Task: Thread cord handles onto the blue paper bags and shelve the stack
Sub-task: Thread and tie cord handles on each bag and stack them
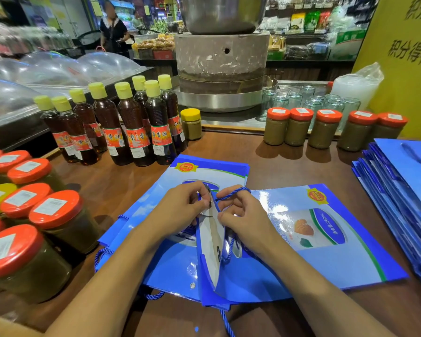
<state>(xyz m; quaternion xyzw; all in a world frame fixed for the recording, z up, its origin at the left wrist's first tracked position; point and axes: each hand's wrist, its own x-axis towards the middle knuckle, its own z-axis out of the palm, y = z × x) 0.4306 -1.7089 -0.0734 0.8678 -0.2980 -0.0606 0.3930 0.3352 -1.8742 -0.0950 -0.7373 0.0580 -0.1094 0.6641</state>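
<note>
Head view: threading step in hand. My left hand (180,207) pinches the raised lip of the blue bag (210,239), which lies on the counter (289,164) atop other bags. My right hand (243,215) pinches the cord (233,192). Next, I judge: pass the cord end through the lip and knot it.

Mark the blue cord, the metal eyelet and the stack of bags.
blue cord (233,190), head view, its raised loop.
metal eyelet (192,285), head view, its ring.
stack of bags (413,171), head view, top bag's face.
</note>
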